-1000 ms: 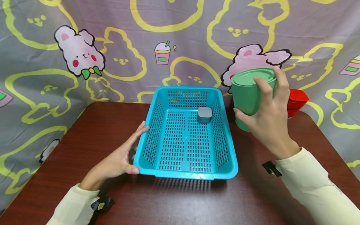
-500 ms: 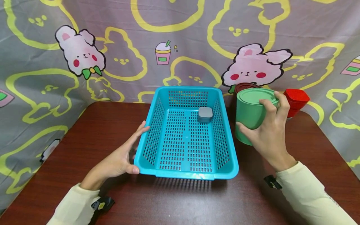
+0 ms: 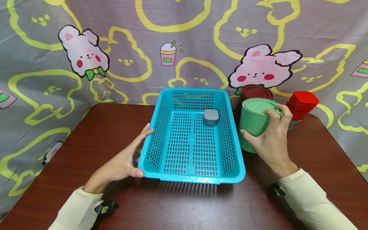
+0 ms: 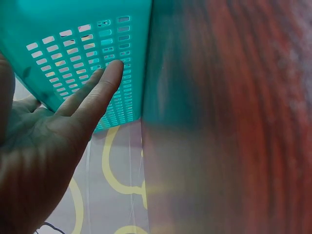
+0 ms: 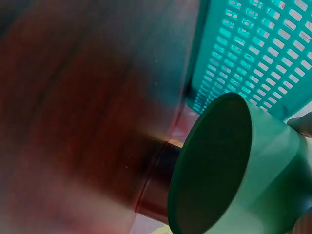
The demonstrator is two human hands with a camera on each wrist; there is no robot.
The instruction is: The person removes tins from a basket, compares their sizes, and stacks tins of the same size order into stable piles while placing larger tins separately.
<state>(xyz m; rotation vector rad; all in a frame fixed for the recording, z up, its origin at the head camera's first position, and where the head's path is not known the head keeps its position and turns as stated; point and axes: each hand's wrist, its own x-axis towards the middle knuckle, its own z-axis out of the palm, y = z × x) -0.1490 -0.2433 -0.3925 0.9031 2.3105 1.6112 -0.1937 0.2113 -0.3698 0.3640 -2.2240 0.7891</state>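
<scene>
In the head view, a green lidded canister (image 3: pixel 254 123) stands out to the right of a blue plastic basket (image 3: pixel 155 121). My right hand (image 3: pixel 271 140) grips it from the right, thumb on its near side and fingers curled over the lid's edge. The canister's dark underside shows in the right wrist view, so its base is raised off the table. My left hand (image 3: pixel 125 159) rests along the basket's left side, thumb at the near corner. Straight fingers (image 4: pixel 97 100) lie against the basket's perforated outer wall in the left wrist view. Inside the basket sits a small grey box (image 3: pixel 211 117).
Behind the green canister stands a dark red canister (image 3: pixel 256 91). A bright red container (image 3: pixel 303 102) with angled sides is to the right, partly hidden by my right hand. The brown table (image 3: pixel 115 124) meets a patterned cloth (image 3: pixel 129 64) at the back.
My right hand has lowered the green canister toward the table and brought it nearer. The dark red canister behind it has come into view. My left hand and the basket have stayed put.
</scene>
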